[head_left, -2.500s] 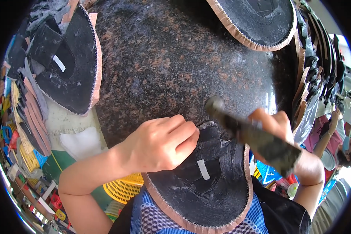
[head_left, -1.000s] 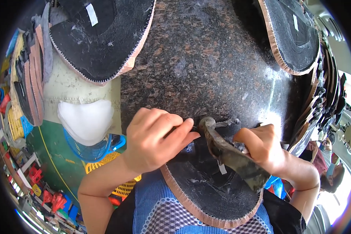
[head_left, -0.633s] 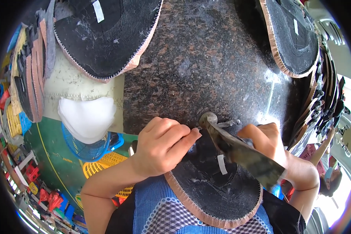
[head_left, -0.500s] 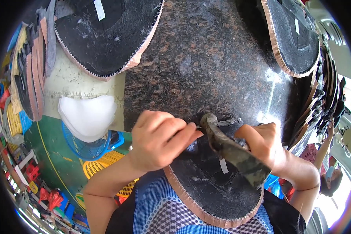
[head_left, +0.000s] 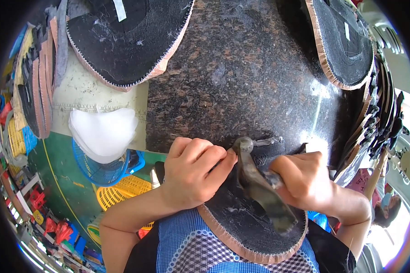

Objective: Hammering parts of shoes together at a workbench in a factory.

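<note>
My right hand (head_left: 303,179) grips the handle of a cobbler's-style hammer (head_left: 262,186), with a round face at one end and a broad flared blade at the other. The round face is beside the pinched fingertips of my left hand (head_left: 196,170); whatever those fingers hold is hidden. Both hands are over a black fuzzy curved piece (head_left: 255,234) with a pinkish, zigzag-stitched edge, which overhangs the table's near edge towards my apron. At its far end, near the hammer face, is a dark patch with a ragged greyish strip (head_left: 266,142).
The speckled stone tabletop (head_left: 214,86) lies beyond. Similar black pieces are at the far left (head_left: 127,54) and far right (head_left: 344,50). White curved sheets (head_left: 104,134) rest on a ruled mat, above a blue basket (head_left: 93,170) and yellow basket (head_left: 123,191). Another person is at the right.
The hammer's flared end has swung down and left, with its round face slightly lower. My left hand has shifted slightly right and down, its fingers more curled.
</note>
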`<state>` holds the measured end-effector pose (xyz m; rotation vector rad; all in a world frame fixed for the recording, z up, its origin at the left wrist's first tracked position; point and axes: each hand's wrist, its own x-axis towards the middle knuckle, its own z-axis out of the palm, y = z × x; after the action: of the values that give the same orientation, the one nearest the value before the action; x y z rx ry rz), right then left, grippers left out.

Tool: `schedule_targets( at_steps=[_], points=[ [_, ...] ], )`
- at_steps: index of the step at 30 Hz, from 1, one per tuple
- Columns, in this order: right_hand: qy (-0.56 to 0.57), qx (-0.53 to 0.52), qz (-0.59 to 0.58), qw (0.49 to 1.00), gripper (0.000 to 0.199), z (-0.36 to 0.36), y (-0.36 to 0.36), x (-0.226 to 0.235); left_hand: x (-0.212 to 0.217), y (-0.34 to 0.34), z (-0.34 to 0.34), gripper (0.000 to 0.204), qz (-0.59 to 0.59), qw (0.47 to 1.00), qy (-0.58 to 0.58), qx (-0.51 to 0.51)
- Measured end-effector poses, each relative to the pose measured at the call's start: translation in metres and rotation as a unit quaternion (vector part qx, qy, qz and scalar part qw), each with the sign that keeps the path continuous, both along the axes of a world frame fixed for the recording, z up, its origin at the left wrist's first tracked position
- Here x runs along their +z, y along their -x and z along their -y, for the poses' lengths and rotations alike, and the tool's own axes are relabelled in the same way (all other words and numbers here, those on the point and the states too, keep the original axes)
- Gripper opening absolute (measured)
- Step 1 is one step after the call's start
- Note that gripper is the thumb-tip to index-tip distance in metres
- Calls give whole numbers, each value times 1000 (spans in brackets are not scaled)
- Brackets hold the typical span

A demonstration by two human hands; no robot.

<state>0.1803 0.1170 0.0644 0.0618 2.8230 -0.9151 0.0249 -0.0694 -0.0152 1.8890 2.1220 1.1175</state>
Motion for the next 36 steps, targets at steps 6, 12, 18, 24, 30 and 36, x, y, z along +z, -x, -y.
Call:
schedule_targets(
  at_steps=[6, 12, 18, 24, 30, 36],
  points=[
    [27, -17, -89, 996, 24, 2, -4, -4, 2, 7, -3, 18, 4, 1000, 3, -27],
    [49, -224, -73, 971, 9, -8, -36, -12, 15, 18, -18, 61, 35, 996, 75, -22],
    [220, -564, -286, 742, 23, -32, -99, -11, 21, 2, -40, 34, 358, 908, 80, -203],
    [154, -613, -413, 656, 34, -40, -162, 21, 80, 18, -226, 50, 380, 895, -7, -234],
    [214, -593, -378, 678, 32, -38, -134, 13, 18, 58, -364, 64, 129, 988, 34, -73],
    [117, -640, -336, 681, 34, -36, -113, -18, 41, 23, -313, 62, -67, 969, -237, -3]
  ],
)
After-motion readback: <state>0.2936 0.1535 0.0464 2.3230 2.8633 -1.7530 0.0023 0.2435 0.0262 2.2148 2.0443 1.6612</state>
